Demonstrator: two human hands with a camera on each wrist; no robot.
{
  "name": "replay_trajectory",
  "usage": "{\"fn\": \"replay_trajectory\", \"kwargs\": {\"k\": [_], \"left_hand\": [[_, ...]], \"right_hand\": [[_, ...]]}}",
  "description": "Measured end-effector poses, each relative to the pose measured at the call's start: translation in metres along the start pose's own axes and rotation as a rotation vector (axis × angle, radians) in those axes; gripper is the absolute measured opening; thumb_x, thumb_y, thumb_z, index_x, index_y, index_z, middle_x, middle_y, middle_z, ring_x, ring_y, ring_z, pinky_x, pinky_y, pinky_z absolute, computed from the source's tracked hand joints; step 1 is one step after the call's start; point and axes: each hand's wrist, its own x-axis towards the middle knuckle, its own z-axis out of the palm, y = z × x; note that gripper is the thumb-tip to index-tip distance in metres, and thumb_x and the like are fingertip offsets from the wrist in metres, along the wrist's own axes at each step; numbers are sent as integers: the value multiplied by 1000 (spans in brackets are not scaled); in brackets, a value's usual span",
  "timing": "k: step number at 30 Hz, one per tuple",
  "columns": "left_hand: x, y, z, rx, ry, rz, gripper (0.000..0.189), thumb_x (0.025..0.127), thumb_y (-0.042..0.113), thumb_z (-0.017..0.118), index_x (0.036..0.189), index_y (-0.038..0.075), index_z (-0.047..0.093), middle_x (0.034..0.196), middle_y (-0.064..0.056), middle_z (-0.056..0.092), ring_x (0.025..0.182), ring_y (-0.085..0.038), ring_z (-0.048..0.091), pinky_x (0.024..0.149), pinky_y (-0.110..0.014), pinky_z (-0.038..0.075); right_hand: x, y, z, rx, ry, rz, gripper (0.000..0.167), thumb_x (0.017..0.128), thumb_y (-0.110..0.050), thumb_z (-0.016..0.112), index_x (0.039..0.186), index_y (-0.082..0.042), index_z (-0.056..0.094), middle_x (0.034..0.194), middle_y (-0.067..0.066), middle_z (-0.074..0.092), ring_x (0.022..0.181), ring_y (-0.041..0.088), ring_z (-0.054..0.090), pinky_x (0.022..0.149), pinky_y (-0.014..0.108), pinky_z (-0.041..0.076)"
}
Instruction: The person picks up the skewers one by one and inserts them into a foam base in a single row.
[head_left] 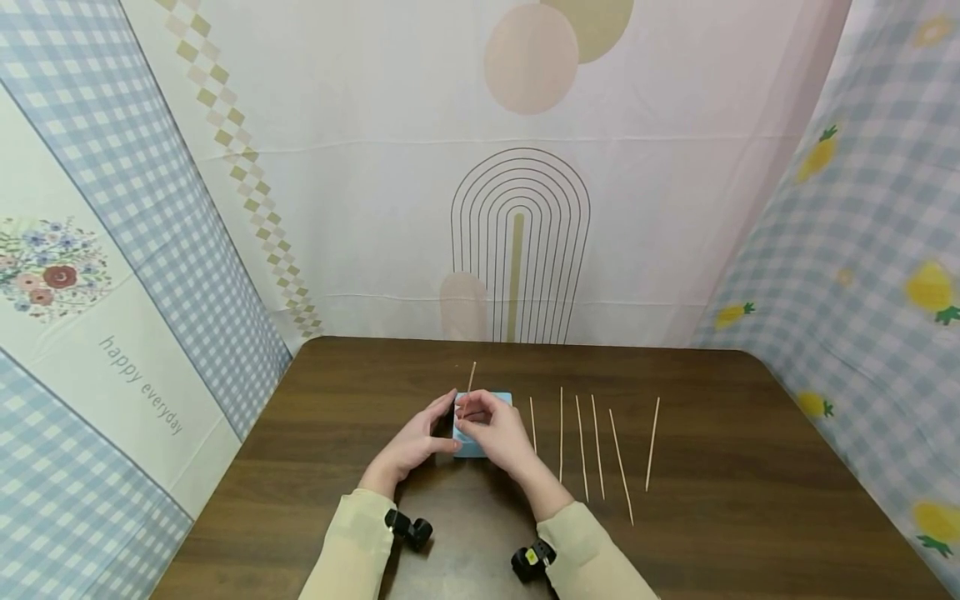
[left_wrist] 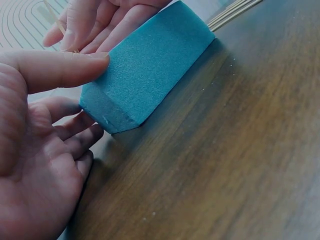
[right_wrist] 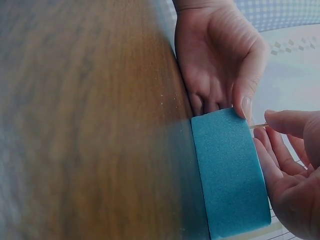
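A light-blue foam block (head_left: 471, 448) lies on the table in front of me. My left hand (head_left: 414, 443) holds its left end, the thumb on the near top edge and the fingers round the end face, as the left wrist view shows. Between the thumb and fingertips of my right hand (head_left: 497, 429) is a thin wooden stick (head_left: 472, 377), pinched near its lower part and standing nearly upright, slightly tilted. In the right wrist view the stick's lower end (right_wrist: 257, 126) meets the top of the block (right_wrist: 230, 175) close to the left thumb.
Several more thin wooden sticks (head_left: 561, 433) lie spaced apart on the brown wooden table (head_left: 720, 467), right of the block. One stick (head_left: 652, 444) lies farther right than the others. Patterned cloths (head_left: 375, 208) hang behind the table and at both sides.
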Motion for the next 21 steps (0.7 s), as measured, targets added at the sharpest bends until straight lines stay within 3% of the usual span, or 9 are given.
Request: {"fn": "replay_trajectory", "kwargs": {"k": [9, 21], "left_hand": [[0, 0, 0, -22, -2, 0, 100, 88, 14, 82, 170, 5, 26, 176, -16, 20, 163, -38, 13, 126, -64, 15], [0, 0, 0, -35, 3, -2, 98, 88, 15, 82, 170, 10, 29, 176, -14, 23, 163, -37, 14, 127, -61, 16]], "right_hand": [[0, -2, 0, -26, 31, -16, 10, 98, -10, 79, 108, -12, 76, 100, -3, 76, 95, 14, 72, 89, 31, 59], [1, -1, 1, -90, 29, -14, 5, 96, -9, 81, 99, -9, 77, 93, -3, 75, 86, 12, 72, 82, 31, 60]]}}
